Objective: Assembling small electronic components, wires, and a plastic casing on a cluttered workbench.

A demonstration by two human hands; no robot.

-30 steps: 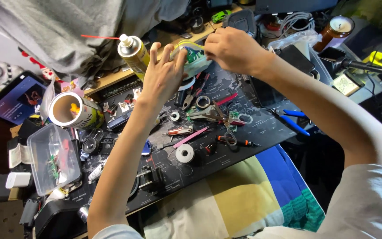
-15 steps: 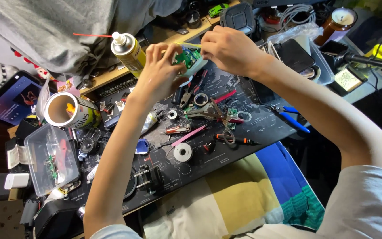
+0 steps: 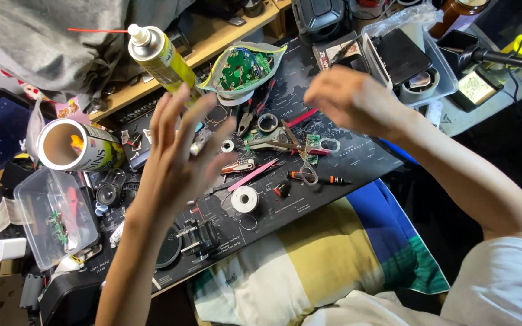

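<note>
My left hand (image 3: 179, 151) hovers over the black work mat (image 3: 357, 166) with its fingers spread and nothing in it. My right hand (image 3: 351, 99) is blurred above the mat's far right, fingers loosely curled, also holding nothing. Between and beyond the hands, a pale plastic bag with a green round circuit board (image 3: 240, 66) lies at the mat's far edge. Below the hands lie scissors (image 3: 297, 145), pink tweezers (image 3: 252, 175), a small screwdriver (image 3: 318, 178) and a white solder spool (image 3: 244, 199).
A yellow spray can (image 3: 161, 57) with a red straw stands far left of the bag. An open cardboard tube (image 3: 77, 145) and a clear plastic box (image 3: 49, 217) sit at left. A clear tray (image 3: 406, 60) is far right. A striped cloth (image 3: 309, 259) covers my lap.
Both hands held the bag with the circuit board up; it now lies on the mat's far edge. The hands have let go and drawn back apart, left hand opened wide.
</note>
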